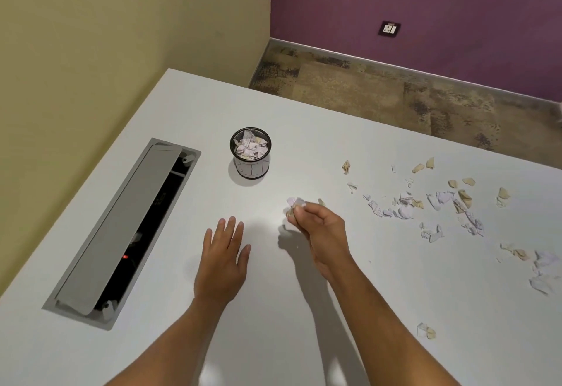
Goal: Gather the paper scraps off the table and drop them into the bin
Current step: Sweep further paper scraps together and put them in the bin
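Right hand (pixel 319 227) pinches a few paper scraps (pixel 294 206) at frame centre, scraps sticking up-left toward the mesh bin (pixel 251 154). Left hand (pixel 223 259) flat, fingers straight.

Bin (pixel 250 154) stood on the table (pixel 304 130), far side of centre, scraps inside it; cable hatch (pixel 121 233) lay sunk in the table to its left; loose paper scraps (pixel 438 203) lay scattered to the right, well apart from the bin; left hand (pixel 223 259) lay nearer than the bin; right hand (pixel 319 230) just right of it, pinching what seemed a few scraps (pixel 295 204).
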### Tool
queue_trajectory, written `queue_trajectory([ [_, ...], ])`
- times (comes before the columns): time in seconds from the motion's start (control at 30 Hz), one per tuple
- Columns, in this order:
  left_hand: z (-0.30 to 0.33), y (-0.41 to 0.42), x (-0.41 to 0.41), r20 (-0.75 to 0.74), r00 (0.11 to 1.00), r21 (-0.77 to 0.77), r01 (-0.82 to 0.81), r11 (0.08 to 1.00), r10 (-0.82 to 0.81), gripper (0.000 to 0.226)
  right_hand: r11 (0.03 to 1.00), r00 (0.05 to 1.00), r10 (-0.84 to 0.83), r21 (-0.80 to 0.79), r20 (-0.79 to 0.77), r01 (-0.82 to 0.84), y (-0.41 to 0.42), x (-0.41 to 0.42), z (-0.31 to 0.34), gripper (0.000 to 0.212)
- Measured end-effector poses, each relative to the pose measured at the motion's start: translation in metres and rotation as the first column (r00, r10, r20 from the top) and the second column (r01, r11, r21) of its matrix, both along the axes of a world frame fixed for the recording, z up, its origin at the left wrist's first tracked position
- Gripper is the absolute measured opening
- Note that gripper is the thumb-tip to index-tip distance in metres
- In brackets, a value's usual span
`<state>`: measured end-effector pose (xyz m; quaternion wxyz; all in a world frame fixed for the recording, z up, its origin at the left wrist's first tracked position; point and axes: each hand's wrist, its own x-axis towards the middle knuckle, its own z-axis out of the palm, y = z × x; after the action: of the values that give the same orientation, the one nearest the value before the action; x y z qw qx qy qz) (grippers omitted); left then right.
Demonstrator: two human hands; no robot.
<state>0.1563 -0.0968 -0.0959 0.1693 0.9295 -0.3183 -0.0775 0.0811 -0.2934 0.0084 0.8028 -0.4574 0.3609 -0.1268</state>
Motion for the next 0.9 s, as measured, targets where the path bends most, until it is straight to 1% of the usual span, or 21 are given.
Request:
queue_trajectory([
  [0.07,-0.002,0.001,0.000,0.003,1.000,-0.005,-0.004,1.000,0.004,0.054,0.999,1.000,-0.011,-0.040,-0.029,0.010,-0.002,0.020,0.001,0.010],
  [0.13,-0.005,0.003,0.000,0.005,1.000,-0.005,0.000,1.000,0.000,0.055,0.995,0.999,-0.012,-0.099,-0.034,0.009,-0.004,0.042,0.005,0.005],
  [0.27,-0.009,0.004,0.000,0.000,1.000,0.001,0.002,1.000,-0.002,0.057,0.983,1.000,0.021,-0.183,-0.011,-0.023,-0.009,0.081,0.017,0.010],
  [0.43,-0.012,0.003,0.000,0.006,1.000,-0.010,0.001,1.000,-0.001,0.058,0.964,0.998,0.055,-0.257,-0.030,-0.061,-0.016,0.122,0.022,0.005],
  [0.5,-0.013,0.003,0.000,0.014,1.000,-0.008,-0.001,1.000,0.001,0.058,0.943,0.996,0.067,-0.323,-0.057,-0.082,-0.019,0.136,0.022,0.005],
  [0.57,-0.014,0.003,0.000,0.022,1.000,-0.010,-0.002,1.000,0.002,0.057,0.882,0.988,0.083,-0.451,-0.128,-0.132,-0.021,0.147,0.022,0.005],
  [0.67,-0.014,0.003,0.000,0.028,1.000,-0.024,0.001,1.000,0.000,0.057,0.729,0.957,0.139,-0.628,-0.255,-0.273,-0.026,0.157,0.024,0.014],
  [0.73,-0.015,0.003,0.000,0.032,0.999,-0.020,-0.001,1.000,0.002,0.057,0.625,0.931,0.178,-0.694,-0.320,-0.358,-0.027,0.162,0.027,0.021],
  [0.77,-0.015,0.003,0.000,0.034,0.999,-0.018,-0.003,1.000,0.004,0.057,0.590,0.919,0.191,-0.708,-0.344,-0.388,-0.028,0.163,0.027,0.025],
  [0.83,-0.015,0.003,0.000,0.036,0.999,-0.014,-0.005,1.000,0.006,0.057,0.569,0.909,0.195,-0.712,-0.368,-0.411,-0.027,0.166,0.030,0.032],
  [0.9,-0.014,0.003,0.000,0.039,0.999,-0.016,-0.003,1.000,0.003,0.056,0.582,0.914,0.170,-0.712,-0.367,-0.394,-0.026,0.168,0.031,0.034],
])
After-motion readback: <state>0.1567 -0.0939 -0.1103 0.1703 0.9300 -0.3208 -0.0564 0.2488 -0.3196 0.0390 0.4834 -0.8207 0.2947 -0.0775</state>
